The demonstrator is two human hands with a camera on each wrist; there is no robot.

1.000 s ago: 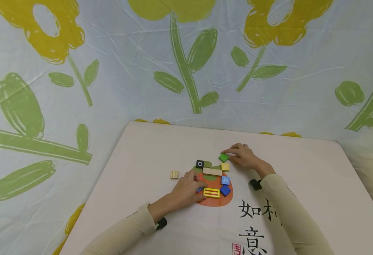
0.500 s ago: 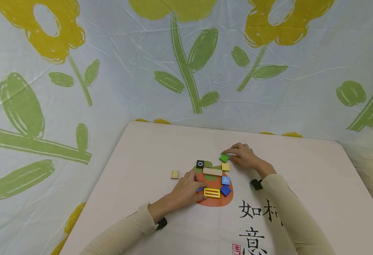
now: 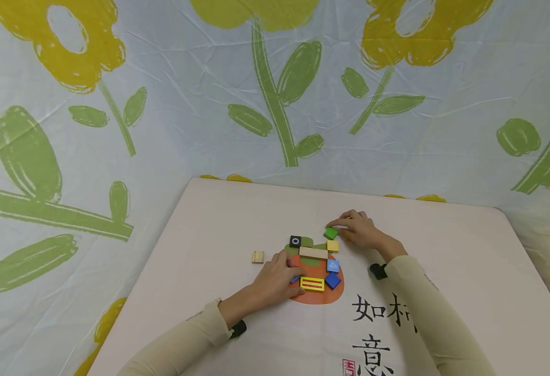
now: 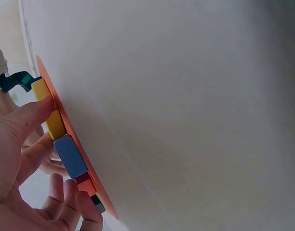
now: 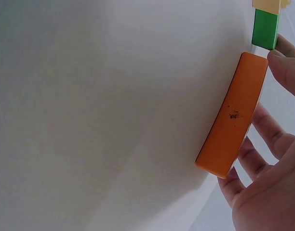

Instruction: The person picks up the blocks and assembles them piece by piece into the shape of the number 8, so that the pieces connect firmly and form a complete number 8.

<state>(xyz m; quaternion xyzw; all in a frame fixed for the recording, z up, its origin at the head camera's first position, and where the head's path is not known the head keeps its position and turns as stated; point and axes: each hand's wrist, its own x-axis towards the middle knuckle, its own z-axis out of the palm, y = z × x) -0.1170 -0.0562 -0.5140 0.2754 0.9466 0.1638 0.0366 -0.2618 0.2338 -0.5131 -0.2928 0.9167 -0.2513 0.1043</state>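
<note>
In the head view my left hand [image 3: 272,277] is at the left side of the block arrangement. Its thumb and index finger pinch the left end of a yellow block with red stripes [image 3: 312,284]. Close by its fingers are a blue block [image 4: 70,156] and a red block [image 4: 86,184]. My right hand [image 3: 358,231], at the upper right, pinches a green block [image 3: 331,233] between thumb and index finger. An orange, slightly curved block [image 5: 234,115] stands beside the other fingers in the right wrist view, hidden under the hand in the head view.
A black block with a white ring [image 3: 295,241], a plain wooden bar [image 3: 313,253], a yellow square [image 3: 332,246], a light blue block marked 4 [image 3: 333,266] and a dark blue block [image 3: 332,281] lie over the persimmon print [image 3: 317,298]. A striped wooden block [image 3: 258,257] sits apart, left.
</note>
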